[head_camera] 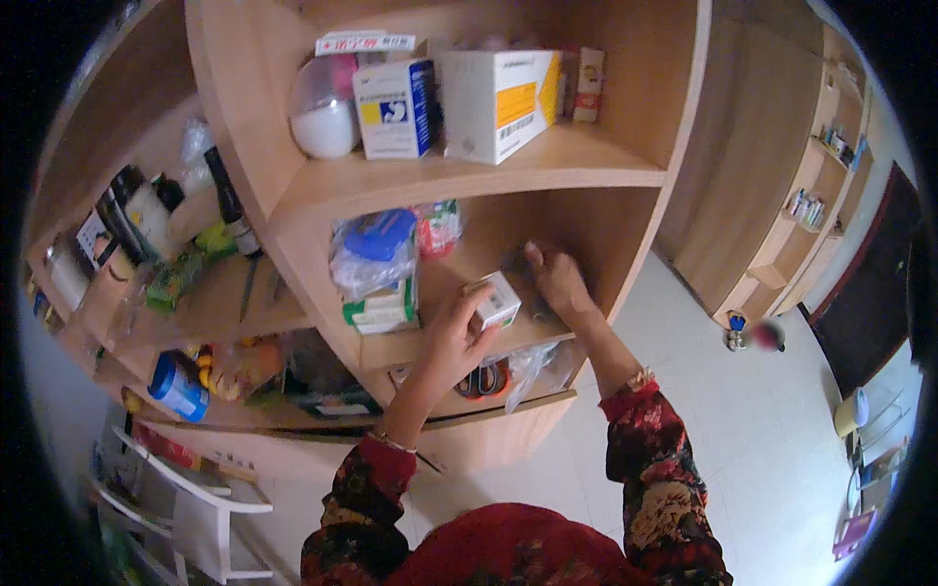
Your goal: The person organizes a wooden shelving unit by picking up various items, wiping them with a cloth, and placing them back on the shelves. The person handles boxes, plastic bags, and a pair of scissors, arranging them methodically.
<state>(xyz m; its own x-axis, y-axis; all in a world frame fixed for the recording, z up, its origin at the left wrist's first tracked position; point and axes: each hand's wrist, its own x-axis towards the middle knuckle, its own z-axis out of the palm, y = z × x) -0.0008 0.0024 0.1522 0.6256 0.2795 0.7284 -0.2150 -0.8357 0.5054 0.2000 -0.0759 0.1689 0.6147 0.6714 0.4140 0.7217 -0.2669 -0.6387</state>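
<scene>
My left hand (462, 333) grips a small white carton (500, 299) at the front of the middle compartment of a wooden shelf unit. Farther right in that compartment is my right hand (560, 282), beside a dark, blurred thing (522, 265); whether the fingers hold it is unclear. Left of the carton, a clear plastic bag with a blue item (381, 236) rests on a green and white box (381, 311). Behind them sits a red and green packet (438, 227).
The shelf board above (469, 179) bears a white and blue carton (396, 110), a large white and yellow box (498, 106) and a white, clear-topped container (325, 121). Below lie orange-handled scissors (485, 379) and a plastic bag (531, 370). A white chair (198, 498) stands lower left.
</scene>
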